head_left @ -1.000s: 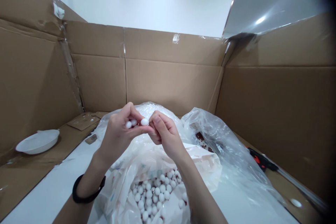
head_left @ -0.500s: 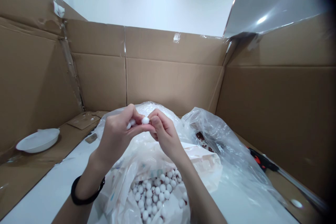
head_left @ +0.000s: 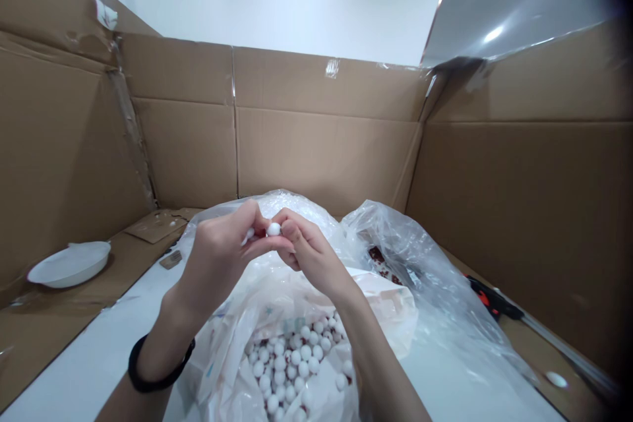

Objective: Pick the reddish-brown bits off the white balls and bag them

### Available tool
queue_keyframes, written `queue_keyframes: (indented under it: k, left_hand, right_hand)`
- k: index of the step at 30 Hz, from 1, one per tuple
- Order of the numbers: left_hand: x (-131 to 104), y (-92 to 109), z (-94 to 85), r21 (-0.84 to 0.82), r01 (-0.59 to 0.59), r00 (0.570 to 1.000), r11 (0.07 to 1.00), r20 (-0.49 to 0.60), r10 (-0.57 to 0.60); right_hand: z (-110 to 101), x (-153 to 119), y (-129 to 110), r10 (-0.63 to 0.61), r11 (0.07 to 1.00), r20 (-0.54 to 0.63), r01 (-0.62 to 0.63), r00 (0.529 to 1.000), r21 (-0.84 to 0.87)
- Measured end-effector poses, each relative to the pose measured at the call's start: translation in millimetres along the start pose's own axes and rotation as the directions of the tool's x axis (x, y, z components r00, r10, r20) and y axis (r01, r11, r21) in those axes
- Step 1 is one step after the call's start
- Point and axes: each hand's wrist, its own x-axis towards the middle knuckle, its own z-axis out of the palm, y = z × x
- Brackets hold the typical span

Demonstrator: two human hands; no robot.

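My left hand [head_left: 232,237] pinches a small white ball [head_left: 273,229] between thumb and finger, and more white balls [head_left: 248,235] are tucked into its curled palm. From the other side, the closed fingertips of my right hand [head_left: 309,244] press against the same ball; whether they hold something tiny there, I cannot make out. Below both hands lies an open plastic bag [head_left: 232,349] with many white balls [head_left: 291,362] in it, some showing dark reddish-brown spots. A black band [head_left: 148,369] circles my left wrist.
Cardboard walls [head_left: 326,145] surround the white table [head_left: 119,336]. A white dish [head_left: 72,265] sits at the left. On the right are a clear plastic bag [head_left: 410,244] with reddish-brown pieces, a black-and-red tool [head_left: 494,300] with a metal rod, and a loose white piece [head_left: 556,380].
Both hands stay together in nearly the same place. My right fingers have shifted slightly around the ball, and the view has moved a little.
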Motion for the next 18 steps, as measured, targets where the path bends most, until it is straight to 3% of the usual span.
queue_keyframes:
  k: [8,11,13,15,16,18]
  left_hand:
    - [0,4,0.7,-0.082,0.082,0.996,0.993,-0.014,-0.083]
    - [1,7,-4.5,-0.152,0.173,0.985,0.973,0.02,-0.172]
    - [1,9,-10.7,-0.174,0.208,0.974,0.963,0.131,-0.186]
    - [1,11,-16.2,-0.176,0.212,0.933,0.961,0.328,-0.146]
    - [1,13,-17.7,-0.177,0.211,0.895,0.961,0.431,-0.118]
    - [2,15,-17.4,-0.183,0.216,0.8,0.959,0.596,-0.066]
  right_hand:
    - [7,4,3,0.02,0.982,0.005,-0.021,1.0,0.185]
    - [8,8,5,0.08,0.898,-0.193,0.013,0.978,0.44]
    - [-1,10,5,0.207,0.731,-0.375,0.112,0.904,0.673]
    - [-15,12,6,0.4,0.517,-0.416,0.174,0.817,0.838]
    - [-22,13,6,0.489,0.433,-0.411,0.196,0.769,0.88]
    - [-35,15,8,0.537,0.395,-0.421,0.223,0.732,0.891]
